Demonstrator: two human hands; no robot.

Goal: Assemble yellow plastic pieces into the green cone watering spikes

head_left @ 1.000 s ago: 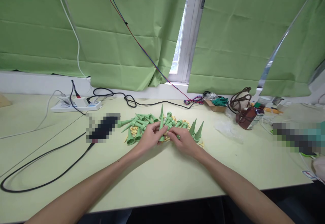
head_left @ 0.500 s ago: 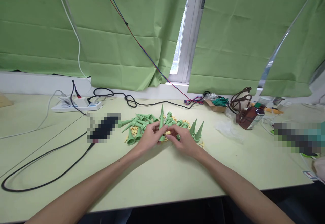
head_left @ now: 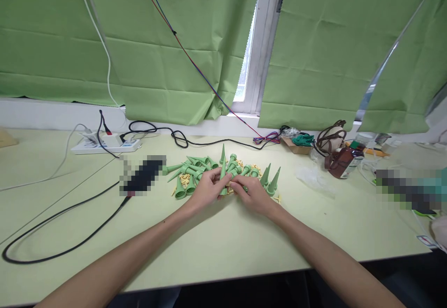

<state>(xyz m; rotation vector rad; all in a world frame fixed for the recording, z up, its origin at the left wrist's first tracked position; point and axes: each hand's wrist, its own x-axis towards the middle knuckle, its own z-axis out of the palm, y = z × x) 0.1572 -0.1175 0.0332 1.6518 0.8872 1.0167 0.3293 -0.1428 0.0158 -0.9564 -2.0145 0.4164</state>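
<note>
My left hand [head_left: 207, 189] is closed round a green plastic plant-watering spike [head_left: 223, 172], held with its point up. My right hand [head_left: 254, 193] pinches beside the spike's lower part. A small yellow plastic piece at its fingertips is mostly hidden by the fingers. Behind and around both hands lies a heap of similar green spikes [head_left: 193, 171], some on their sides and some on end. Small yellow pieces [head_left: 185, 179] are scattered among them. Two pointed green spikes [head_left: 274, 183] stand just right of my right hand.
A power strip [head_left: 104, 147] with plugs sits at the back left. Nearer is a blurred dark device [head_left: 145, 176] with a looping black cable [head_left: 45, 261]. At right are a clear plastic bag [head_left: 316, 180], a small cardboard box [head_left: 295, 146] and a brown bottle [head_left: 345, 161].
My right fingertips have closed in toward the spike, and the yellow piece between them is now mostly covered. The held spike sits slightly lower. The heap looks the same.
</note>
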